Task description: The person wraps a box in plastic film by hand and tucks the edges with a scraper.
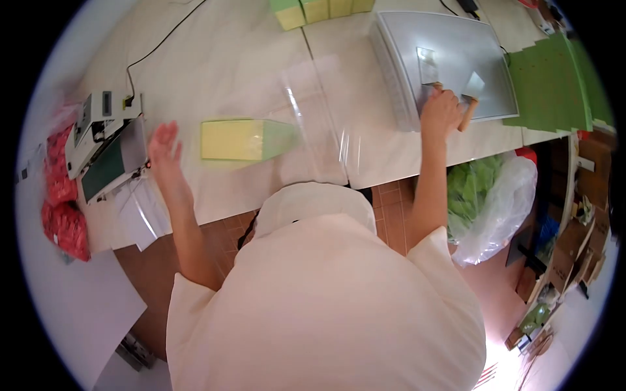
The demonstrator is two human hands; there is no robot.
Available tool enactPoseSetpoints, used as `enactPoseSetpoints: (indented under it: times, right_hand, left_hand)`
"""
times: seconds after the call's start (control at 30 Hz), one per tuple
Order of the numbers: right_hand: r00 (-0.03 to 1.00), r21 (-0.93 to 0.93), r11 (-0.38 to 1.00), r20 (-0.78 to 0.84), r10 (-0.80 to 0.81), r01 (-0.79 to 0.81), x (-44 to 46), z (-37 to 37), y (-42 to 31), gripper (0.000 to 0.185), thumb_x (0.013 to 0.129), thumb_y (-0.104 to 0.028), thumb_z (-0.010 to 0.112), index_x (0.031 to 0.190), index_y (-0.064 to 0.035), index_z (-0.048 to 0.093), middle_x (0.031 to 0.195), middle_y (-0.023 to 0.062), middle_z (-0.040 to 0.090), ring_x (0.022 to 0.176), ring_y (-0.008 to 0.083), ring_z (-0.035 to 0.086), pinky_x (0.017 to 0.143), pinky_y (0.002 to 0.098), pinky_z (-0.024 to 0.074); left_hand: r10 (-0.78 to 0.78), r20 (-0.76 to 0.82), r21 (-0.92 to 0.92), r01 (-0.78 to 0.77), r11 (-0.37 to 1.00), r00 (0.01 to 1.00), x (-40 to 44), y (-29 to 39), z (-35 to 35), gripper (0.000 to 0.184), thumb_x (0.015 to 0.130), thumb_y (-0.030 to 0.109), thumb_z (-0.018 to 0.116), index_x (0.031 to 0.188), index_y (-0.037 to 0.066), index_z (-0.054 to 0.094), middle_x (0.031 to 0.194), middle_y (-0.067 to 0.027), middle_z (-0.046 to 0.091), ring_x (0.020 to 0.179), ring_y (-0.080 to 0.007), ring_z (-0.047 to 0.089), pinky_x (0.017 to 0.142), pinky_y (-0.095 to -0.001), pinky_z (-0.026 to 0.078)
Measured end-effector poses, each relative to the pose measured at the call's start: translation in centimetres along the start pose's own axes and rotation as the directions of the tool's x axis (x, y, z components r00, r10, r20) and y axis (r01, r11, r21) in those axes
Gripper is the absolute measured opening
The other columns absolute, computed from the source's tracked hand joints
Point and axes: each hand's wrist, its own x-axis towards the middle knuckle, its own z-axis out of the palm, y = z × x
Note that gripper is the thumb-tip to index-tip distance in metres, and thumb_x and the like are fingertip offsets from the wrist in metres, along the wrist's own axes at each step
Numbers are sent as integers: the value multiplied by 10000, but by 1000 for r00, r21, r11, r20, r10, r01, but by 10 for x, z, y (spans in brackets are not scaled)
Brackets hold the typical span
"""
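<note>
My left hand [166,151] is raised at the left of the table, fingers apart and holding nothing, between a grey-and-white machine [104,140] and a yellow-and-green block [231,140]. The block lies on the table and a clear plastic film [313,120] lies to its right. On the right, my right hand [442,111] is closed round the wooden handle of a scraper [428,65] whose flat blade rests over a grey lidded box [450,49]. Beside that hand, a second scraper [468,112] with a wooden handle lies on the box.
More yellow-and-green blocks [316,12] stand at the far edge of the table [215,72]. Green sheets [548,85] are at the right. Below the table edge is a clear bag [499,208] with green contents. Red packets [62,225] lie at the far left.
</note>
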Motion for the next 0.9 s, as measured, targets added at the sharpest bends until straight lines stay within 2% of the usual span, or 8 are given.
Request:
enactPoseSetpoints:
  times: [0.13, 0.23, 0.27, 0.3, 0.37, 0.47, 0.7, 0.9]
  right_hand:
    - [999, 511, 860, 38, -31, 7, -27, -9, -3, 241, 988, -265, 516, 1028, -31, 559, 877, 179, 637, 791, 352, 636, 701, 454, 491]
    - [943, 910, 382, 254, -213, -159, -99, -37, -19, 251, 1028, -243, 446, 1071, -6, 519, 895, 166, 623, 768, 323, 607, 694, 403, 480]
    - [861, 896, 209, 436, -263, -391, -129, -47, -33, 263, 1041, -259, 431, 1066, -10, 514, 823, 91, 565, 722, 221, 541, 677, 349, 468]
    - [814, 900, -2, 394, -427, -436, -159, -49, -39, 308, 1050, -313, 418, 1054, -19, 510, 776, 23, 498, 705, 127, 477, 635, 287, 436]
    - [607, 709, -87, 527, -595, -700, -201, -71, -58, 354, 1055, -377, 387, 1047, -40, 492, 757, -1, 464, 670, 79, 438, 595, 228, 387]
    - [492, 641, -149, 397, -775, -753, -238, -76, -74, 323, 1065, -356, 363, 1084, -50, 465, 769, 7, 479, 665, 92, 444, 627, 244, 409]
    - [323, 481, -108, 389, -863, -870, -249, -72, -85, 367, 1070, -386, 321, 1057, -47, 463, 800, 32, 510, 755, 115, 494, 735, 264, 417]
    - [356, 431, -187, 354, -865, -883, -245, -77, -104, 371, 1070, -403, 304, 1008, -71, 457, 774, 23, 492, 684, 103, 456, 647, 243, 394]
  left_hand:
    - [-303, 227, -322, 365, 874, 926, -4, -18, -3, 680, 1030, 558, 233, 1418, 28, 412, 1462, -162, 451, 1391, -257, 368, 1152, -421, 226]
    - [-344, 267, -375, 426, 823, 900, -16, -17, 8, 783, 1003, 621, 228, 1475, 4, 330, 1517, -156, 371, 1429, -261, 295, 1175, -410, 200]
    - [-346, 263, -366, 425, 828, 901, -19, -17, 13, 816, 995, 641, 199, 1484, -3, 312, 1532, -143, 351, 1435, -258, 282, 1181, -406, 187]
    - [-350, 273, -360, 433, 826, 896, -19, -19, 16, 816, 995, 641, 199, 1484, -3, 312, 1532, -143, 351, 1435, -258, 282, 1181, -406, 187]
    - [-293, 294, -386, 394, 834, 910, -22, -24, 20, 920, 947, 718, 205, 1500, -14, 275, 1564, -120, 299, 1450, -248, 250, 1190, -399, 163]
    - [-207, 293, -429, 322, 844, 933, -17, -27, 25, 1002, 895, 778, 259, 1504, -19, 260, 1574, -131, 273, 1456, -249, 235, 1194, -401, 158]
    - [-187, 262, -573, 309, 759, 947, -16, -42, 48, 1097, 831, 844, 267, 1498, -26, 263, 1564, -164, 278, 1454, -291, 236, 1196, -420, 169]
    - [-151, 89, -433, 175, 884, 985, -13, -58, 55, 1127, 811, 873, 241, 1435, -59, 353, 1471, -198, 399, 1375, -297, 382, 1141, -428, 306]
